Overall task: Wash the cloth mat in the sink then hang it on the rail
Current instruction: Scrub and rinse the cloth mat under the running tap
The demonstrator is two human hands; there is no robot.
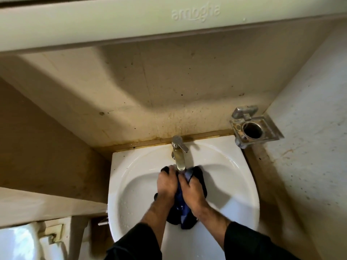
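Midway through the washing, by the look of things: dark navy cloth mat (181, 207) bunched up inside the white ceramic oval sink (242, 186), directly beneath the spout of the brushed steel single-lever tap (179, 152). Left hand (166, 184) and right hand (190, 189) side by side over the basin, fingers (169, 170) of both curled tight around the upper folds of the cloth, gripping it as if to rub or wring. Lower end of the mat hanging loose between the wrists toward the near rim. Paler blue patch visible between the hands, right under the spout. Water droplets on the basin's left wall; whether water is actually running, impossible to tell. Square metal wall holder with a round opening (252, 130) fixed at the corner to the right, empty. No rail anywhere in view. Wetting and scrubbing probably under way, then; rinsing, wringing out, carrying to the rail and hanging all likely left to do.
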